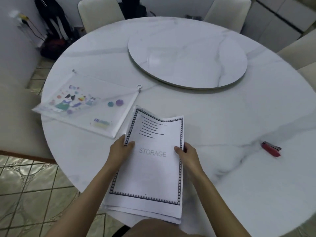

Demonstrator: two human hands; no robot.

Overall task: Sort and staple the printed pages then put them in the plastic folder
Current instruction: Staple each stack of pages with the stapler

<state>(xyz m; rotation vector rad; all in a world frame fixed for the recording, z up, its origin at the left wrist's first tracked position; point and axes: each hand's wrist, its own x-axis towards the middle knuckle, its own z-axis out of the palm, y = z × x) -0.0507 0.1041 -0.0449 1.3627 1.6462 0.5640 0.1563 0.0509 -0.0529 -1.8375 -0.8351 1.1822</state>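
Head view, single entry. Worktop (222,117): round, white marble pattern; its left rim curves past the tiled floor (25,194) and its near rim runs under the person's forearms. Open surface lies to the right of the pages and between the pages and the turntable (188,57), a raised round disc set toward the far side. Pages (150,168): a loose stack of printed sheets at the near rim, lower corners fanned and hanging slightly over the edge toward the person; the top sheet has a chequered border, some bulleted lines and the word STORAGE, and its far edge is bowed upward. Left grip (119,147): clamped on the stack's left edge, thumb on top of the border, fingers tucked beneath. Right grip (188,151): clamped on the stack's right edge at about the same height, thumb on the paper, fingers curled behind. Plastic folder (85,106): clear zip pouch with cartoon stickers, lying flat to the left of and beyond the pages; its near corner lies just beside the stack's upper left edge, its ring pull (139,86) points toward the turntable, and its left end reaches past the worktop's rim. Stapler (271,149): red, lying on the worktop well apart to the right of the right grip, with bare surface between. Surroundings: pale chairs (100,12) around the far and right sides; a dark bag (51,19) against the wall at far left.
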